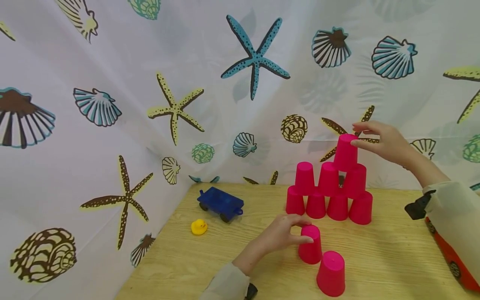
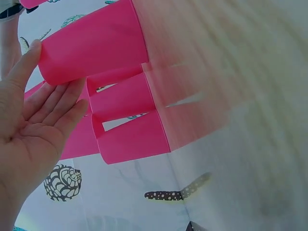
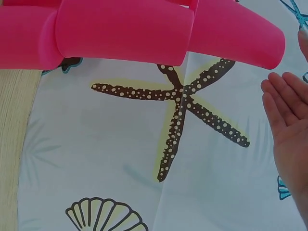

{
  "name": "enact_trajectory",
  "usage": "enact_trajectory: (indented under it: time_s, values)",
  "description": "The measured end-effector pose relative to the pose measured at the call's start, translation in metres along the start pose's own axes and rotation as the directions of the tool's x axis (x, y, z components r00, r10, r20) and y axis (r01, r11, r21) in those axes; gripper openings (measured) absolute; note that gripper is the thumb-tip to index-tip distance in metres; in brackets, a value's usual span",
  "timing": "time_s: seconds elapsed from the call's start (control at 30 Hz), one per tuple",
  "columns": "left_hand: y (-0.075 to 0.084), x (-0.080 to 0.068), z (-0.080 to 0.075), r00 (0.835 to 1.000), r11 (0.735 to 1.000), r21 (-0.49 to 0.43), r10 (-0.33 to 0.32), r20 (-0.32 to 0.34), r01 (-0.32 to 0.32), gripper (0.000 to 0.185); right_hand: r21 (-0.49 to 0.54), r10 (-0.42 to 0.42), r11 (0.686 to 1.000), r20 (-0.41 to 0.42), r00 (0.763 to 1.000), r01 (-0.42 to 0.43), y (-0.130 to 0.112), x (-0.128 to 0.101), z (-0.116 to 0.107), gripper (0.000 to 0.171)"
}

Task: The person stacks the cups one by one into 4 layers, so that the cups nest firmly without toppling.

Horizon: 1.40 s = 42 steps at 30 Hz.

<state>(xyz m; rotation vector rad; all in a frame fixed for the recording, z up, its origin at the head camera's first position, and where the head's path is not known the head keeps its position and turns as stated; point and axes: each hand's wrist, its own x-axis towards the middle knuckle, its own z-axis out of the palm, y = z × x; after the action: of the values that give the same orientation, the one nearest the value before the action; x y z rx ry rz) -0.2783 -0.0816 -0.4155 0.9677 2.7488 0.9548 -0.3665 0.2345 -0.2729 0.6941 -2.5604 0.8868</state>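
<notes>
Pink cups, all upside down, form a stepped stack (image 1: 328, 179): several in the bottom row, three above and one top cup (image 1: 346, 155). My right hand (image 1: 388, 141) is beside that top cup. In the right wrist view its fingers (image 3: 284, 103) are straight, a small gap away from the cup's closed end. Lower down, in front of the stack, my left hand (image 1: 283, 234) holds another pink cup (image 1: 312, 252) near its closed end. The left wrist view has the thumb on one side of this cup (image 2: 96, 43) and the fingers on the other.
One more upturned pink cup (image 1: 331, 276) stands on the wooden table (image 1: 277, 275) nearest me. To the left are a blue toy wagon (image 1: 220, 202) and a yellow rubber duck (image 1: 199, 227). A red toy car (image 1: 459, 266) is partly behind my right sleeve. Patterned white cloth (image 1: 210, 50) hangs behind.
</notes>
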Motion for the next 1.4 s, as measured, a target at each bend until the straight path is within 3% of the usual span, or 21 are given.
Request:
enact_trajectory:
  time_s: [0.1, 0.23, 0.33, 0.47, 0.63, 0.83, 0.97, 1.17, 1.3, 1.4]
  values:
    - [-0.003, -0.001, -0.002, 0.999, 0.999, 0.014, -0.039, -0.016, 0.040, 0.050, -0.017, -0.072, 0.997, -0.121, 0.990, 0.071, -0.001, -0.012, 0.000, 0.051]
    - [-0.011, -0.004, -0.008, 0.996, 0.997, 0.017, -0.069, -0.057, 0.070, 0.049, -0.066, -0.244, 0.970, -0.267, 0.932, 0.235, 0.000, -0.032, 0.007, 0.049]
    - [-0.015, -0.007, -0.018, 0.992, 0.998, 0.018, -0.062, -0.113, 0.064, 0.046, -0.072, -0.340, 0.940, -0.302, 0.891, 0.334, 0.000, -0.049, 0.015, 0.056]
    - [-0.017, -0.012, -0.039, 0.974, 1.000, 0.024, -0.013, -0.228, 0.019, 0.042, -0.036, -0.405, 0.910, -0.292, 0.867, 0.413, -0.004, -0.070, 0.025, 0.061]
    - [-0.016, -0.009, -0.073, 0.941, 1.000, -0.003, 0.008, -0.338, -0.009, 0.042, 0.008, -0.465, 0.876, -0.259, 0.847, 0.483, -0.007, -0.092, 0.040, 0.064]
    - [-0.011, 0.007, -0.114, 0.890, 0.995, -0.016, 0.078, -0.448, -0.095, 0.041, 0.050, -0.469, 0.875, -0.162, 0.868, 0.482, -0.011, -0.117, 0.065, 0.068]
    - [-0.002, 0.024, -0.133, 0.858, 0.989, -0.039, 0.106, -0.503, -0.145, 0.039, 0.071, -0.457, 0.884, -0.070, 0.887, 0.461, -0.016, -0.130, 0.082, 0.064]
    - [0.012, 0.053, -0.143, 0.822, 0.984, -0.063, 0.101, -0.561, -0.165, 0.040, 0.216, -0.452, 0.880, 0.103, 0.886, 0.423, -0.020, -0.146, 0.100, 0.056]
    - [0.016, 0.071, -0.140, 0.798, 0.982, -0.073, 0.096, -0.595, -0.172, 0.041, 0.268, -0.461, 0.874, 0.190, 0.867, 0.406, -0.022, -0.152, 0.108, 0.054]
    - [0.017, 0.084, -0.135, 0.792, 0.983, -0.073, 0.090, -0.604, -0.168, 0.041, 0.290, -0.457, 0.876, 0.239, 0.857, 0.386, -0.022, -0.155, 0.112, 0.052]
